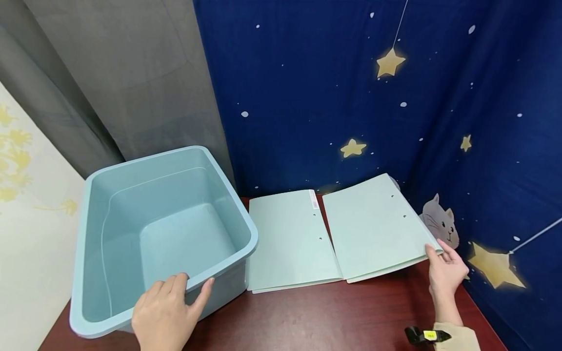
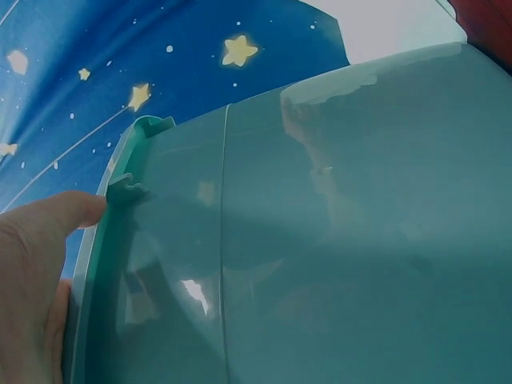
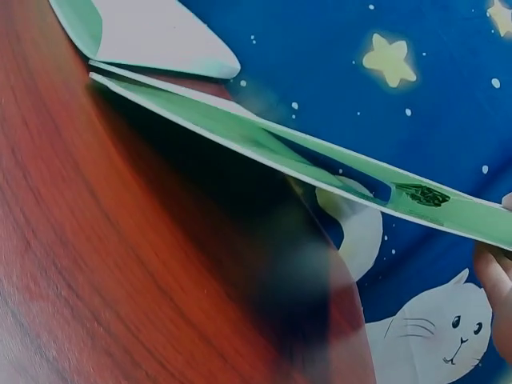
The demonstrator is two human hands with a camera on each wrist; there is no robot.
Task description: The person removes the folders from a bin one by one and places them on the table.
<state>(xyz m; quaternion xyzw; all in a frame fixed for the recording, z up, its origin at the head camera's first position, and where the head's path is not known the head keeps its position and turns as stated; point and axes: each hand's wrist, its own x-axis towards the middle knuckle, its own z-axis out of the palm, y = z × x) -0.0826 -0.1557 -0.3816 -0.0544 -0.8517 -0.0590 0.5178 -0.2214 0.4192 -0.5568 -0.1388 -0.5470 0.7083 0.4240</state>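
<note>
My left hand (image 1: 164,312) grips the front rim of a blue-green plastic bin (image 1: 212,265), fingers over the inside and thumb outside. In the left wrist view, the thumb (image 2: 76,210) touches the rim beside the bin's smooth outer wall (image 2: 344,224). At the right, my right hand (image 1: 447,270) pinches the near right corner of a pale green file folder (image 1: 373,226). That folder's right side is raised off the table, and the right wrist view shows the gap between its covers (image 3: 320,172). A second pale green folder (image 1: 287,243) lies flat between it and the bin.
Both folders and the bin stand on a dark red wooden table (image 1: 307,317). Behind hang a grey curtain (image 1: 145,73) and a blue star-patterned curtain (image 1: 303,97), close to the table's back edge. A white surface with yellow flowers (image 1: 30,234) is at the left.
</note>
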